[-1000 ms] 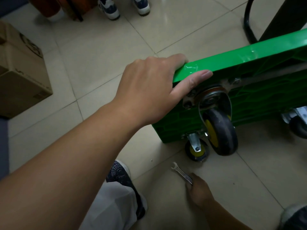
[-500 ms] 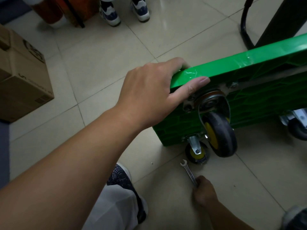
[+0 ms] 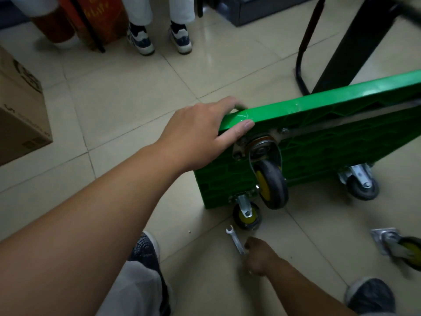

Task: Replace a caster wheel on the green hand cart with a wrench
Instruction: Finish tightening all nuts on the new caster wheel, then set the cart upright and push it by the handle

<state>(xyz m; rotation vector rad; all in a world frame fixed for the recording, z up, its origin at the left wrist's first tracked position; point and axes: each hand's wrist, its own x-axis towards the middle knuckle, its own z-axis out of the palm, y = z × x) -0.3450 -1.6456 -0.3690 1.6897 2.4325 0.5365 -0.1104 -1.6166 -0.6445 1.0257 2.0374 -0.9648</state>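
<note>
Left hand (image 3: 200,133) gripping the green hand cart (image 3: 330,142), the right hand (image 3: 258,258) holding the wrench (image 3: 234,239) at lower centre should seat it squarely.

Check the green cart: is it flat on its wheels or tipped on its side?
Tipped on its side. The green cart shows its underside, its casters stick out sideways, and the left hand grips its upper edge.

This is looking like an office or storeroom: beige floor tiles (image 3: 127,106) are gleaming, a cardboard box (image 3: 20,124) is sitting left, black furniture legs (image 3: 348,55) are standing beyond
</note>
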